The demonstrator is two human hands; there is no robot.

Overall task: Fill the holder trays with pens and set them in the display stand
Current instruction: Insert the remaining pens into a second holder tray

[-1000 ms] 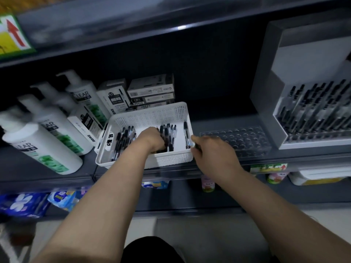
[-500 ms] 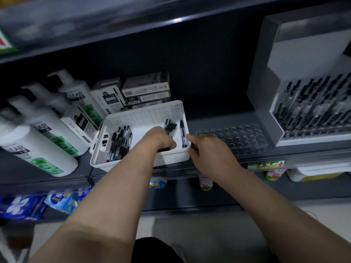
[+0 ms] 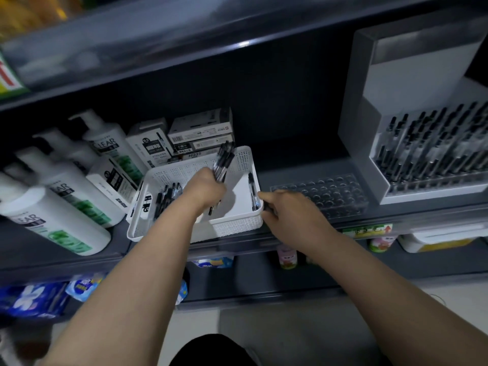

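The left hand (image 3: 204,187), buried in the basket (image 3: 237,225) a second ago, now lifts out at centre frame, fingers clenched round a bundle of pens (image 3: 224,159). The right hand (image 3: 287,210) pinches the basket's right corner. The empty tray (image 3: 324,196) just right can be loaded next.

Dark grey shelf (image 3: 290,165), middle tier. Left end: white pump bottles (image 3: 60,220) lay crowded together, nozzles toward the far wall. Centre: white basket (image 3: 237,223) stood at the near edge, with stacked pen boxes (image 3: 200,133) just behind it on the far side. Clear holder tray (image 3: 322,194) lay flat just right of the basket. Right end: grey-and-white display stand (image 3: 369,114) stood beside the tray.
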